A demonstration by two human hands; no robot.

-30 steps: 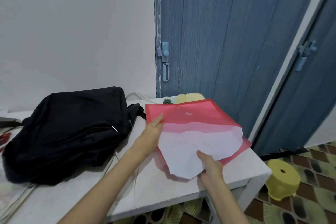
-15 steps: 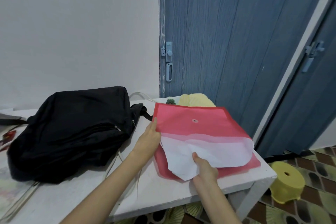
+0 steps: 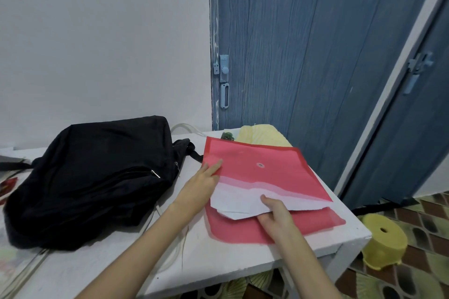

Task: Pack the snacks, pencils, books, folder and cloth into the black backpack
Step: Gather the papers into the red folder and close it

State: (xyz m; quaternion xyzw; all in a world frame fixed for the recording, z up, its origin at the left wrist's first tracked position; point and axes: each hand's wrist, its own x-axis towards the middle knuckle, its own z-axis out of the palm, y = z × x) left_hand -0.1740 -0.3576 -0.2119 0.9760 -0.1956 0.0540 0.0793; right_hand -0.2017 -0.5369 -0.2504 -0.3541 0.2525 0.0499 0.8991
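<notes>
A red translucent folder (image 3: pixel 262 160) with a snap button lies on the right part of the white table (image 3: pixel 218 260), its flap spread out toward me. White paper (image 3: pixel 243 204) sticks partly out of its mouth. My right hand (image 3: pixel 277 216) pinches the paper's near edge, thumb on top. My left hand (image 3: pixel 201 184) lies flat on the folder's left side, fingers straight. The black backpack (image 3: pixel 92 177) lies zipped on the table's left half. A yellow cloth (image 3: pixel 262 135) and the corner of a book (image 3: pixel 228 135) show behind the folder.
A blue door (image 3: pixel 303 56) stands right behind the table, a second one farther right. A yellow plastic stool (image 3: pixel 384 240) lies on the patterned floor at the right. White cords (image 3: pixel 177 247) run across the table under the backpack. Red items (image 3: pixel 7 184) show at the left edge.
The white paper has slid deeper into the folder as my right hand pushed it in. My left hand has shifted from the folder's left edge onto its face.
</notes>
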